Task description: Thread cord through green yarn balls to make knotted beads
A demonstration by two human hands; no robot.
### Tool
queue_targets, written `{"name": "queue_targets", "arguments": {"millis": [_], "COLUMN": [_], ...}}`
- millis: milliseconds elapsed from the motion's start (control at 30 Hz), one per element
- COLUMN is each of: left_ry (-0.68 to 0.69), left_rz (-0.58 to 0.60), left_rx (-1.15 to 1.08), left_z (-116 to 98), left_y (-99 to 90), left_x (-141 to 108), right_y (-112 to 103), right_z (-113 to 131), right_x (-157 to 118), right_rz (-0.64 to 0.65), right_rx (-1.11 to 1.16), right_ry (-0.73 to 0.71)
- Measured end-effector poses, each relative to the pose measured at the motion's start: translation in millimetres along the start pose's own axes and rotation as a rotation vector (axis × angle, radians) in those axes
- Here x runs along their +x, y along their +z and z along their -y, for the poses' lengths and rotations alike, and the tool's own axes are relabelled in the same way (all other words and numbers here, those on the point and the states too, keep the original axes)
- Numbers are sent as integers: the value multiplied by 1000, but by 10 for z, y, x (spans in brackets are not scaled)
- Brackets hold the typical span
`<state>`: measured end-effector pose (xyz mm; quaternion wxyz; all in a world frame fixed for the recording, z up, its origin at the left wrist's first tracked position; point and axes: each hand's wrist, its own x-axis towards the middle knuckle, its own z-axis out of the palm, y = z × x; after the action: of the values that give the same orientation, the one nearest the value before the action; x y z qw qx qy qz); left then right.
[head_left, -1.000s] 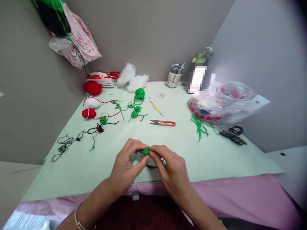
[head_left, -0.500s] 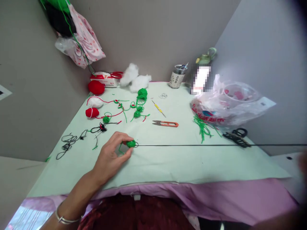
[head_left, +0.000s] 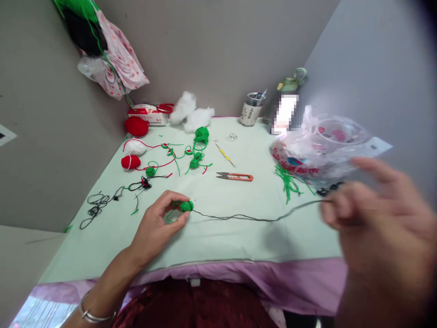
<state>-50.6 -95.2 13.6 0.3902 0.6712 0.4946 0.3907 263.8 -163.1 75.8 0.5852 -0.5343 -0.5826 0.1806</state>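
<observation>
Between the thumb and fingers of my left hand (head_left: pixel 160 218) is a small green crocheted ball (head_left: pixel 186 206), held just above the table at centre left. A black yarn strand (head_left: pixel 246 217) leaves the ball and runs rightward, sagging slightly, to my right hand (head_left: pixel 378 214). That hand is blurred; its thumb and fingers pinch the yarn while the index finger points out. A short green tail hangs under my left fingers. Beyond the hands lie orange-handled thread snips (head_left: pixel 235 176) and a yellow crochet hook (head_left: pixel 224 155).
Left on the table are tangled black yarn (head_left: pixel 97 207), red yarn balls (head_left: pixel 131 162) and small green pieces (head_left: pixel 150 171). White stuffing (head_left: pixel 200 118), a pen cup (head_left: pixel 251 109) and a bottle (head_left: pixel 288 107) stand at the back. A plastic bag (head_left: pixel 327 150) and green yarn scraps (head_left: pixel 287 182) lie right.
My right hand has come into view from the far right, moving inward. The black yarn, taut and straight before, now hangs slack. My left hand keeps the green ball nearly in place.
</observation>
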Motion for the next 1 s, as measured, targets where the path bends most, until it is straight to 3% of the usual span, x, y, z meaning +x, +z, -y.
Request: {"name": "queue_targets", "arguments": {"millis": [33, 133, 200, 300, 533, 1000], "left_ry": [-10, -43, -57, -49, 1, 56], "left_rz": [2, 8, 31, 77, 113, 104], "left_rx": [-26, -108, -149, -210, -313, -284], "left_z": [-17, -48, -53, -55, -78, -103], "left_y": [21, 68, 88, 109, 140, 144], "left_x": [-3, -29, -57, -89, -96, -95], "right_y": [177, 627, 816, 968, 1097, 1091], "right_z": [-10, -57, -73, -65, -49, -6], "right_x": [62, 29, -85, -218, -279, -311], "right_rz": [-15, 210, 289, 288, 324, 378], "right_rx": [94, 111, 41, -85, -236, -323], "right_ry": [73, 168, 83, -118, -303, -317]}}
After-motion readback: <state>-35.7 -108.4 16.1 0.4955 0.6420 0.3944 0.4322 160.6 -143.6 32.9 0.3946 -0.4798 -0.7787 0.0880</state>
